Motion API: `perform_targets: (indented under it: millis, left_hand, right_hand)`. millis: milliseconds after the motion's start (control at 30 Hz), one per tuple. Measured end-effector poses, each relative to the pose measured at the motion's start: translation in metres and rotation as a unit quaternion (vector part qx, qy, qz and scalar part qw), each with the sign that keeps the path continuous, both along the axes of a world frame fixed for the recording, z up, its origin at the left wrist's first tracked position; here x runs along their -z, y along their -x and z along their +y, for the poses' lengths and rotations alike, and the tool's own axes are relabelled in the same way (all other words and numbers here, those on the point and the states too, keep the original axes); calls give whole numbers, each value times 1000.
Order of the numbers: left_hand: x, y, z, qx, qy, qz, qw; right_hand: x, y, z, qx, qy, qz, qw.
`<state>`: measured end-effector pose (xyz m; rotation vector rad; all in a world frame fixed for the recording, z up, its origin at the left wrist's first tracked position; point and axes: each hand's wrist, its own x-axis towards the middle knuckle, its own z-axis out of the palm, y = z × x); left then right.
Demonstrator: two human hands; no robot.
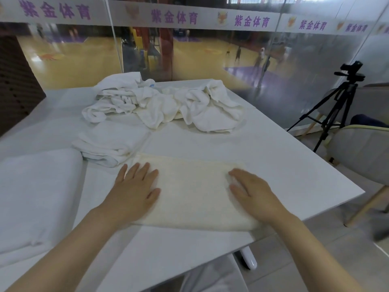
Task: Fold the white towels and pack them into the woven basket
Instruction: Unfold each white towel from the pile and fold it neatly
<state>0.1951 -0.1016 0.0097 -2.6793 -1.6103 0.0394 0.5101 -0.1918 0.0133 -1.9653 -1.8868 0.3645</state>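
A folded cream-white towel [193, 192] lies flat at the lower centre of the frame on a white bench [284, 165], with the left hand [134, 186] and right hand [250, 190] pressing on its two ends, fingers straight. Just above and left sits a folded towel stack [107, 144]; a crumpled towel heap [168, 104] fills the upper centre, and a tripod [336, 102] stands at right.

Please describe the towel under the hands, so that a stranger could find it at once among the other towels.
On the white table, look at the near edge. The towel lies flat there, folded into a rectangle, with the left hand and right hand on it. It is cream, not white like the crumpled pile behind.
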Motion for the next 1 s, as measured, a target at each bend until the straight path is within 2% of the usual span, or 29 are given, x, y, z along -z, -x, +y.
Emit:
perform_targets:
  millis: [33, 100, 167, 233, 333, 533, 633, 700, 767, 900, 1000]
  left_hand:
    - [-5, -9, -4, 6, -2, 5, 1000]
    - [-10, -31, -9, 28, 35, -38, 998]
    - [-8, -51, -5, 41, 77, -82, 993]
    - [-1, -63, 7, 33, 73, -80, 994]
    - [6, -56, 29, -30, 62, -78, 995]
    - [11, -30, 40, -84, 46, -100, 990]
    - [2, -46, 34, -81, 47, -111, 989]
    - [-4, -65, 17, -19, 56, -160, 985]
    - [-11, -89, -9, 74, 59, -192, 977]
    - [-18, -136, -62, 255, 60, -200, 944]
    - [-12, -157, -91, 346, 5, -191, 919]
  right_hand:
    - [-3, -7, 5, 21, -20, 24, 999]
    - [-5, -17, 16, 34, -28, 47, 998]
    - [-5, -23, 28, 20, -10, 20, 1000]
    - [-5, -27, 36, 22, 30, -17, 999]
    - [2, -32, 38, 31, 39, -49, 998]
    - [19, -33, 34, 41, 18, -19, 999]
    - [11, -34, 37, 69, -3, 38, 997]
    - [5, -38, 41, 114, -38, 68, 991]
    - [0, -44, 47, 137, -25, 78, 987]
    - [-14, -48, 62, 124, 97, 106, 982]
    - [-28, -49, 70, 121, 150, 103, 976]
